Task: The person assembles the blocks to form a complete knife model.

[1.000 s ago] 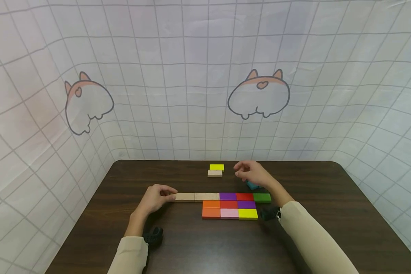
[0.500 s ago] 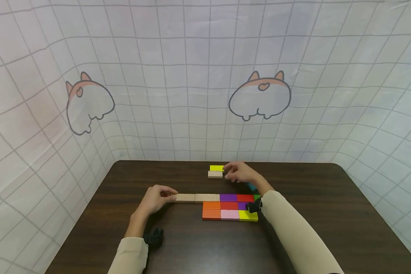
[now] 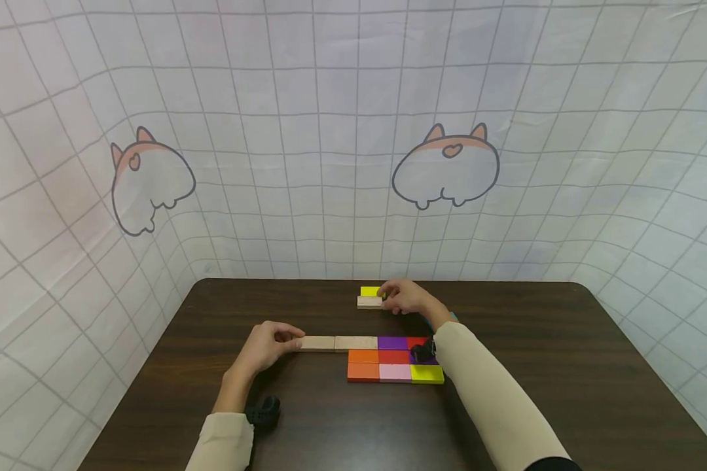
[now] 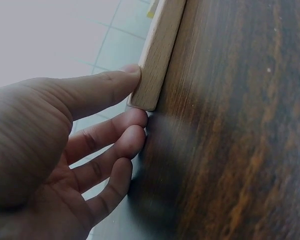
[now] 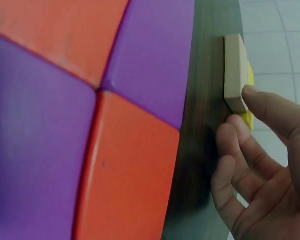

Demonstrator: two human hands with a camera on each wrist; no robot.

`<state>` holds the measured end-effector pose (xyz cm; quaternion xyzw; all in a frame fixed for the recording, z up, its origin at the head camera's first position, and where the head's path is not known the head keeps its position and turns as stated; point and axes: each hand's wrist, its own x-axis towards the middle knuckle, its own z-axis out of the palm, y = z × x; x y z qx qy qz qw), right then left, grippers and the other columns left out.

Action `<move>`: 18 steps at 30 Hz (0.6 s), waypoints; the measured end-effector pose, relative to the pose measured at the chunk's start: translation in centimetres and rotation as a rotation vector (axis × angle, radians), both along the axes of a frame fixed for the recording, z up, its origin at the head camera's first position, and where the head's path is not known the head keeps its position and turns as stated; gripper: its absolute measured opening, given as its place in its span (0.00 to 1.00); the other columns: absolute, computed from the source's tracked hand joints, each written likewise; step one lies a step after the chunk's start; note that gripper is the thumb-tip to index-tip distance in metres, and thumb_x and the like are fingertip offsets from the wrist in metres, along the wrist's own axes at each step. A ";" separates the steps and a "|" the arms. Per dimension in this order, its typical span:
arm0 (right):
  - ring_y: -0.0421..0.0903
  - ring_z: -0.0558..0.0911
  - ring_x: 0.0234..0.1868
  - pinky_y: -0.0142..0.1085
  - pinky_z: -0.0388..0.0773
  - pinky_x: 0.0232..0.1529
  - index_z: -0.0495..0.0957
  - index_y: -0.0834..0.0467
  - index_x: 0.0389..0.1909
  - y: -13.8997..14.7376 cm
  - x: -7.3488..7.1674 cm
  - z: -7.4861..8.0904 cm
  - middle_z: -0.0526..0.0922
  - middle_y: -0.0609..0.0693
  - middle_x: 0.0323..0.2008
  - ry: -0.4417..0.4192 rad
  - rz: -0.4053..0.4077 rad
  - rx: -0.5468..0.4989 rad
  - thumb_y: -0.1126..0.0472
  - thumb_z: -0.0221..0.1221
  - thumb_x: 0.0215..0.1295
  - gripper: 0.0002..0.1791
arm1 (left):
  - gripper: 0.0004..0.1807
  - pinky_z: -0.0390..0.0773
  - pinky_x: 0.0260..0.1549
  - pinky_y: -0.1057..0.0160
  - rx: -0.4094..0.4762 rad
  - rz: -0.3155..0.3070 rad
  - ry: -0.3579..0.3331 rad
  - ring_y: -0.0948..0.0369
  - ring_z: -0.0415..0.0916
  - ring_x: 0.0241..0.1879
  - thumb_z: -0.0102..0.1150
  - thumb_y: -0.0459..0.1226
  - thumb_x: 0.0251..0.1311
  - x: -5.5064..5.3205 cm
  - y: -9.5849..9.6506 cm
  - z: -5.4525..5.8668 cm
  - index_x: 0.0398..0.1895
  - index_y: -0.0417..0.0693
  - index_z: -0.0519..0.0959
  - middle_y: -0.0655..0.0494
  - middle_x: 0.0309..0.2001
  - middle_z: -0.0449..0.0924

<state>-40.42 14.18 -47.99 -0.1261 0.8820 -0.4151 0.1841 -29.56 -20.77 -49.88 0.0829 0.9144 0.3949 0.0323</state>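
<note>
In the head view, my left hand pinches the left end of a plain wooden block that lies flat on the table. Its thumb presses the side of that block in the left wrist view, and the index finger is hidden. Farther back, my right hand has thumb and index finger around the right end of a small wooden block. A yellow block lies right behind it, partly covered by the index finger. In the right wrist view the thumb overlaps that wooden block's edge.
The row continues right with another wooden block and a purple block. In front lie orange, red, pink and yellow blocks, set edge to edge. A blue block shows behind the right forearm.
My right hand has moved left, from above the blue block to the small wooden block at the back. The forearm now hides the green block. The left hand stays put.
</note>
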 end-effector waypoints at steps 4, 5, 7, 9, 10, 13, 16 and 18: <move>0.45 0.79 0.27 0.31 0.70 0.26 0.80 0.57 0.53 -0.5 0.1 -0.1 0.81 0.53 0.37 0.025 -0.057 0.041 0.63 0.67 0.67 0.15 | 0.08 0.72 0.30 0.61 0.005 0.001 0.005 0.60 0.72 0.29 0.72 0.39 0.61 0.0 0.0 0.0 0.43 0.55 0.90 0.58 0.29 0.80; 0.45 0.79 0.27 0.31 0.70 0.26 0.81 0.57 0.52 -0.6 0.1 -0.1 0.81 0.52 0.36 0.031 -0.069 0.049 0.62 0.68 0.66 0.14 | 0.08 0.72 0.30 0.61 0.007 0.000 0.008 0.60 0.72 0.29 0.72 0.38 0.61 -0.1 0.0 0.0 0.43 0.55 0.90 0.57 0.29 0.80; 0.44 0.79 0.26 0.31 0.71 0.26 0.81 0.57 0.50 -0.8 0.2 -0.2 0.81 0.52 0.34 0.045 -0.083 0.060 0.63 0.68 0.65 0.14 | 0.07 0.72 0.30 0.61 0.014 -0.001 0.011 0.60 0.72 0.29 0.72 0.38 0.61 -0.1 0.1 0.0 0.42 0.55 0.90 0.57 0.29 0.80; 0.44 0.78 0.26 0.31 0.71 0.26 0.81 0.57 0.49 -0.8 0.2 -0.2 0.80 0.51 0.32 0.048 -0.088 0.059 0.63 0.69 0.65 0.13 | 0.06 0.72 0.30 0.61 0.016 -0.002 0.014 0.60 0.72 0.29 0.72 0.37 0.61 -0.1 0.1 -0.1 0.40 0.54 0.90 0.57 0.29 0.80; 0.44 0.77 0.26 0.32 0.71 0.27 0.81 0.58 0.48 -0.8 0.2 -0.2 0.80 0.51 0.32 0.049 -0.083 0.056 0.64 0.69 0.65 0.13 | 0.05 0.72 0.30 0.61 0.018 -0.002 0.016 0.60 0.72 0.29 0.72 0.37 0.61 -0.1 0.1 -0.1 0.39 0.54 0.90 0.57 0.29 0.80; 0.43 0.77 0.26 0.32 0.70 0.27 0.80 0.61 0.48 -0.6 0.3 0.0 0.81 0.51 0.30 0.045 -0.056 0.045 0.66 0.68 0.64 0.13 | 0.04 0.73 0.31 0.61 0.017 0.000 0.019 0.60 0.73 0.29 0.72 0.36 0.60 -0.1 0.1 -0.1 0.38 0.53 0.89 0.57 0.29 0.81; 0.43 0.76 0.27 0.32 0.69 0.27 0.80 0.63 0.50 -0.4 0.3 0.1 0.82 0.51 0.30 0.031 -0.020 0.033 0.68 0.67 0.63 0.15 | 0.04 0.73 0.31 0.61 0.010 0.002 0.017 0.60 0.73 0.29 0.72 0.37 0.60 -0.2 0.1 -0.1 0.38 0.54 0.89 0.57 0.29 0.81; 0.43 0.76 0.27 0.32 0.69 0.27 0.80 0.63 0.50 -0.3 0.3 0.1 0.82 0.51 0.30 0.020 -0.004 0.028 0.69 0.67 0.63 0.15 | 0.04 0.73 0.32 0.61 0.008 0.004 0.012 0.60 0.73 0.29 0.73 0.37 0.60 -0.2 0.0 -0.1 0.38 0.55 0.90 0.57 0.29 0.81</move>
